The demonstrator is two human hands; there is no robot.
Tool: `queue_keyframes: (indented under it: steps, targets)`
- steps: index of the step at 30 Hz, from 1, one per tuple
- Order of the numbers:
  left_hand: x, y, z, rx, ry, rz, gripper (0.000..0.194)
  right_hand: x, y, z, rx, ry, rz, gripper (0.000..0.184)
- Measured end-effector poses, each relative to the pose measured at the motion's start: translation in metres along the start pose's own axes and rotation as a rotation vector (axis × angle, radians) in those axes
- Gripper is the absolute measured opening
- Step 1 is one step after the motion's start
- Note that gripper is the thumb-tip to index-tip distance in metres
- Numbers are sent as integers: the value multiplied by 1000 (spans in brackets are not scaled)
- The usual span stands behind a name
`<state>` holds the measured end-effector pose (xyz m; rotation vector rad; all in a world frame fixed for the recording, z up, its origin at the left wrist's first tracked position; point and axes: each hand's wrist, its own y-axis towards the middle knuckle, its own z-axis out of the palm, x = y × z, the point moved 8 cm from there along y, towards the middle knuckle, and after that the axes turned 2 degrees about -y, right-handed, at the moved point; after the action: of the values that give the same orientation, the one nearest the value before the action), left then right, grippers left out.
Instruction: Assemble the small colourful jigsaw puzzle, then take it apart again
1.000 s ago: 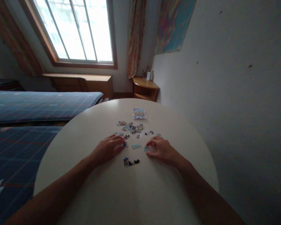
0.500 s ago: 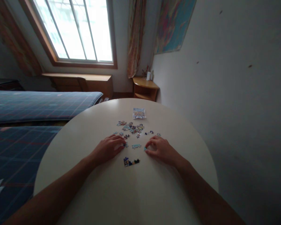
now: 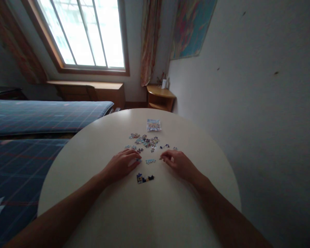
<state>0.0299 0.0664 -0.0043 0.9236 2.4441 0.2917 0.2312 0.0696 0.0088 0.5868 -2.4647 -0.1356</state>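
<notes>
My left hand rests on the table with thumb and fingers closed around a small bluish puzzle piece, which they partly cover. My right hand has its fingertips pinched together right of a short joined strip of light-blue pieces. The teal piece in that pinch is now almost wholly hidden by the fingers. Nearer to me lies a dark, L-shaped joined section with some yellow. Beyond my hands spreads a pile of loose puzzle pieces.
The round white table carries a picture packet behind the pile. A few separate pieces lie near my right hand. Left of the table are plaid mattresses; a white wall stands at the right.
My right fingertips have shifted slightly up and away from me, and the teal piece in them has turned out of sight. My left fingers have moved slightly over their piece.
</notes>
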Motion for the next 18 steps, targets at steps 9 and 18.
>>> queue_keyframes:
  steps: [9,18]
  targets:
    - [-20,19,15,-49,-656,-364,31,15,-3,-7,-94,375,-57,18]
    - [-27,20,48,3,-1043,-605,34,16,-4,-5,-87,360,-109,17]
